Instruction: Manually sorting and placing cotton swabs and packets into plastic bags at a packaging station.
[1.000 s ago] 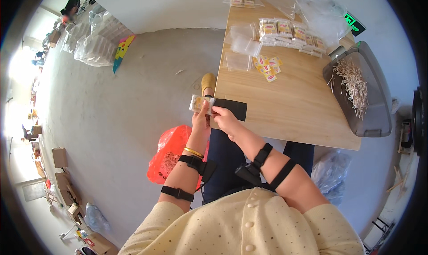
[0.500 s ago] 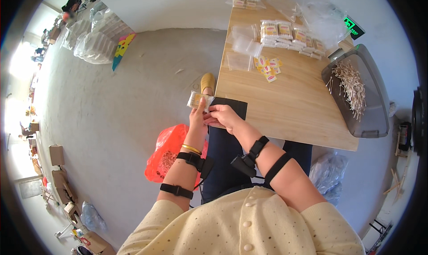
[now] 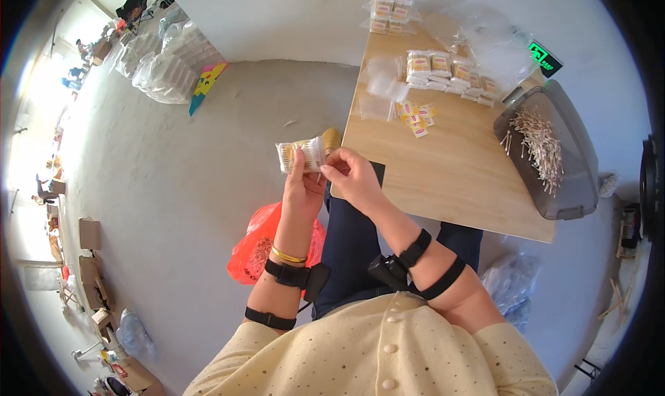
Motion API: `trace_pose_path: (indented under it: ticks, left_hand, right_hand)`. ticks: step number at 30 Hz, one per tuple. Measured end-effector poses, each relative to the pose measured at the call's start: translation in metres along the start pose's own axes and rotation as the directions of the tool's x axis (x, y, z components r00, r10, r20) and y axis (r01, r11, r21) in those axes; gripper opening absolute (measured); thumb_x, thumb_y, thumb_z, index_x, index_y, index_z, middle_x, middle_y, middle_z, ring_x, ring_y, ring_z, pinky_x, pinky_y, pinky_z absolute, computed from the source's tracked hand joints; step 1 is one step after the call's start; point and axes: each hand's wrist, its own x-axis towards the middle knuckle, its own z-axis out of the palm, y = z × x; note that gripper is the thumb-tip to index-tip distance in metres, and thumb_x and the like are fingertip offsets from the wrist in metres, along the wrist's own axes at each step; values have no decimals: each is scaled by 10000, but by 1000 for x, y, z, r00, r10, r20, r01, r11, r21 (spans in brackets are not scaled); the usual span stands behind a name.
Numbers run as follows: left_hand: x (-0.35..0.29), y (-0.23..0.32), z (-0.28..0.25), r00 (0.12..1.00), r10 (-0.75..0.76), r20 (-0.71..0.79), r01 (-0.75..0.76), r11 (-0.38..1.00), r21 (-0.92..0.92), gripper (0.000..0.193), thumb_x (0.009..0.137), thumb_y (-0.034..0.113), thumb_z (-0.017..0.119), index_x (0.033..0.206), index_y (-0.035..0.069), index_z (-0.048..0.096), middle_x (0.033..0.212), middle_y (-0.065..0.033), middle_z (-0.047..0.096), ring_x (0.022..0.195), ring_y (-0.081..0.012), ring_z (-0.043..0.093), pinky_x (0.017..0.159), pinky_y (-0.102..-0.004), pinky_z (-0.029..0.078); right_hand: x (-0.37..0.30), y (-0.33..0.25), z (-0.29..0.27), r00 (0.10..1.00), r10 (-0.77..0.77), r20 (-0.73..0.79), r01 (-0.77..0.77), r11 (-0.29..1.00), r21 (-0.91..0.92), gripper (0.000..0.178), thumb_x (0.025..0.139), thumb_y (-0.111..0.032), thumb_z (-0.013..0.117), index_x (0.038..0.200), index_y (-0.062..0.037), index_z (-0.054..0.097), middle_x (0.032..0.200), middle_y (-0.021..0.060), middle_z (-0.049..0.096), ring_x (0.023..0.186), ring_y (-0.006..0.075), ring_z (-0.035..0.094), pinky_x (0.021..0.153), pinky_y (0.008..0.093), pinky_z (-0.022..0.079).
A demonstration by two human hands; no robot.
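A clear bag of cotton swabs (image 3: 298, 156) is gripped in my left hand (image 3: 303, 185), thumb across its front, out over the floor left of the table. My right hand (image 3: 353, 178) is at the bag's right end, its thumb and forefinger pinched together at the edge of the plastic. On the wooden table (image 3: 443, 167) beside my hands lie several small yellow and white cards (image 3: 418, 117). Behind them are flat clear bags (image 3: 385, 86) and stacked packs of swabs (image 3: 443, 67). Loose cotton swabs (image 3: 540, 146) fill part of a grey plastic bin (image 3: 578, 160) at the right.
More filled packs (image 3: 392, 6) stand at the table's far end, with loose plastic film (image 3: 485, 32) beside them. A lit green digital display (image 3: 544, 58) is near the wall. On the floor are a red plastic bag (image 3: 260, 247) and a clear plastic bag (image 3: 512, 282).
Both hands have risen slightly, and the swab bag has moved left and turned more toward me. My right hand has shifted to the bag's right edge.
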Motion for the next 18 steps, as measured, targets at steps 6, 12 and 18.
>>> trace_pose_path:
  ticks: [6, 12, 18]
  left_hand:
    - [-22, -31, 38, 985, -127, 115, 132, 990, -45, 356, 1009, 429, 583, 1243, 161, 596, 1173, -9, 676, 1146, -161, 607, 1046, -393, 423]
    - [-45, -27, 49, 903, -219, 370, 98, 943, 319, 456, 949, 272, 709, 1347, 118, 548, 1293, -37, 630, 1199, -133, 573, 1027, -363, 444]
    - [-84, -17, 115, 810, -98, 578, -350, 710, 611, 459, 889, 124, 763, 1283, -38, 592, 1107, -96, 714, 1093, -153, 649, 958, -308, 500]
  right_hand:
    - [-36, -42, -44, 996, -38, -86, 57, 970, 236, 156, 926, -145, 684, 948, 3, 639, 872, 66, 702, 794, 115, 661, 731, 283, 522]
    - [-59, -46, -110, 970, -157, -183, 196, 957, 216, 95, 948, -101, 687, 997, -29, 648, 926, -4, 675, 889, 52, 611, 797, 224, 484]
    - [-105, -88, -161, 946, -316, -75, 290, 926, -241, 103, 937, -108, 666, 990, -21, 649, 903, 11, 681, 915, 106, 631, 817, 279, 488]
